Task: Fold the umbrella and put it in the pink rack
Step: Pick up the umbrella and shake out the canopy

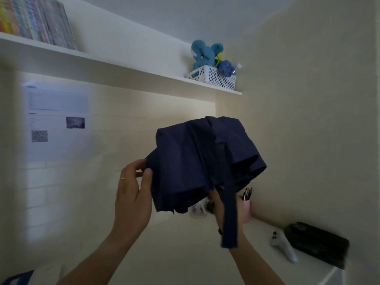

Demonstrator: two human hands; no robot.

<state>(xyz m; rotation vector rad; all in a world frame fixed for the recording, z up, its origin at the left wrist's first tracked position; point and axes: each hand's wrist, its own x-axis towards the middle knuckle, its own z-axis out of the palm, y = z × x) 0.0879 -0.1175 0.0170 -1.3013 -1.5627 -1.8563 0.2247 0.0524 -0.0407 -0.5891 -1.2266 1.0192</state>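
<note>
A dark navy umbrella (197, 161), collapsed with its fabric loose and bunched, is held up in front of me above the desk. My left hand (132, 194) pinches the fabric's left edge between thumb and fingers; it wears a thin ring. My right hand (219, 204) grips the umbrella from below near the handle, mostly hidden by cloth. The closing strap (229, 223) hangs down over my right wrist. A pink holder (246, 210) with pens stands on the desk behind the umbrella, partly hidden.
A white desk (185, 254) lies below. On its right are a white controller (283, 245) and a black case (318, 243). A wall shelf (123, 64) above carries books, a white basket (213, 78) and a blue plush toy. A printed sheet (57, 120) hangs on the left wall.
</note>
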